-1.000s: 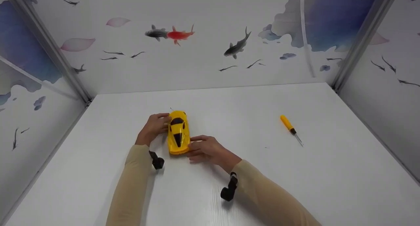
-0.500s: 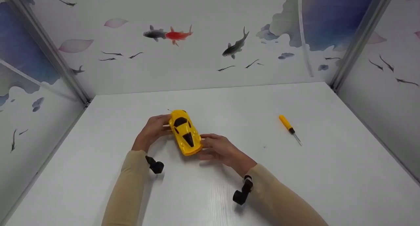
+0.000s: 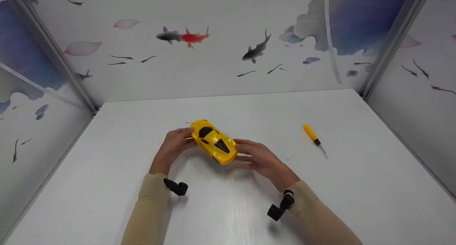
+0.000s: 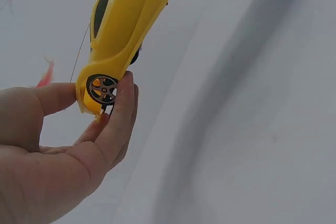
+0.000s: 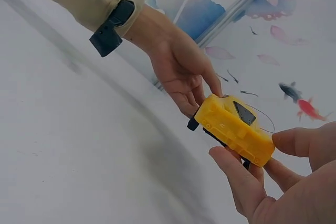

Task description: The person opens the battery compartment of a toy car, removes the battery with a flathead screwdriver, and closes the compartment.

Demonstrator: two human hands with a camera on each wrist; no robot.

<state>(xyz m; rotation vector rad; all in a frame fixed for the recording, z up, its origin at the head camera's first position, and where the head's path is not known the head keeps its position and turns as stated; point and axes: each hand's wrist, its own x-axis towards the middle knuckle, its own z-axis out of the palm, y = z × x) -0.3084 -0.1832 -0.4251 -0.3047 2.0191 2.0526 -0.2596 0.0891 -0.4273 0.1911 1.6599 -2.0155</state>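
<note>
A yellow toy car (image 3: 214, 141) with black windows is held slantwise between both hands, its shadow falling on the white table below. My left hand (image 3: 175, 145) grips the far-left end, thumb on top and fingers under it. In the left wrist view a spoked wheel (image 4: 102, 88) shows between that thumb and the fingers, and a thin antenna (image 4: 80, 51) sticks out beside the body. My right hand (image 3: 262, 159) pinches the near-right end. In the right wrist view its thumb is at one side of the car (image 5: 239, 129) and its fingers are underneath.
A screwdriver (image 3: 312, 135) with a yellow handle lies on the white table (image 3: 249, 209) to the right. A small speck (image 3: 288, 159) is on the surface near it. Printed panels with fish (image 3: 254, 51) enclose the back and sides.
The toy car has come off the table and moved right, turning so its near end swings to the right. Both hands have moved with it, the right one farther.
</note>
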